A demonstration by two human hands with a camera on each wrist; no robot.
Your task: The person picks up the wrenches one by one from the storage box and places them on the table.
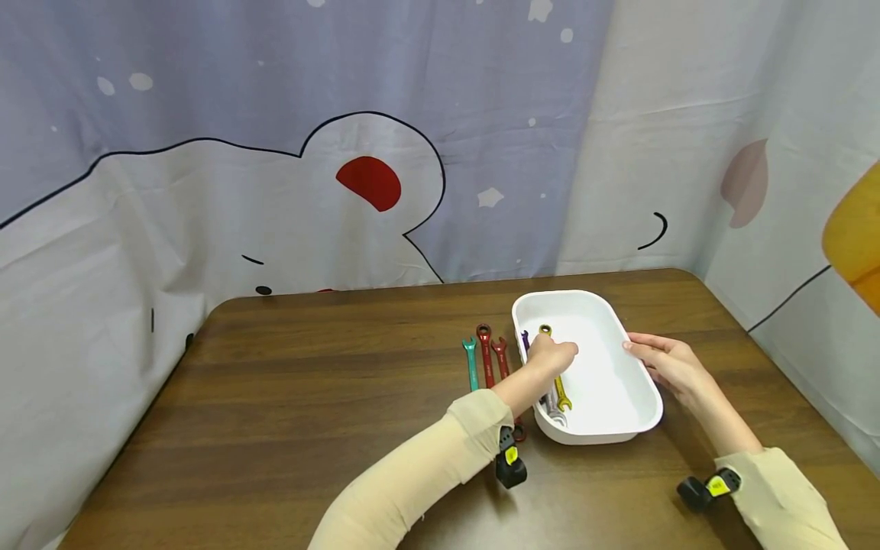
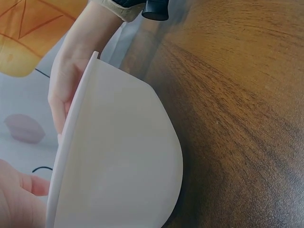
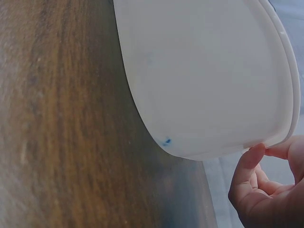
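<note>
My left hand (image 1: pixel 550 355) reaches over the left side of a deep white plastic tray (image 1: pixel 605 382), its fingers turned down. Under it runs a yellow combination wrench (image 1: pixel 563 393), ring end away from me; I cannot tell if the hidden fingers hold it. Inside the tray, by the left wall, lie a purple wrench (image 1: pixel 525 338) and a silver wrench (image 1: pixel 555 414), both partly covered by the hand. My right hand (image 1: pixel 670 363) pinches the tray's right rim (image 3: pixel 295 95), thumb on top and fingers outside. The left wrist view shows the left hand (image 2: pixel 19 194) above the rim.
Left of the tray, side by side on the brown wooden table (image 1: pixel 330 367), lie a green wrench (image 1: pixel 471 363), a red wrench (image 1: pixel 486 359) and another red wrench (image 1: pixel 501 355). My left forearm covers their near parts. A patterned curtain (image 1: pixel 495 137) hangs behind the table.
</note>
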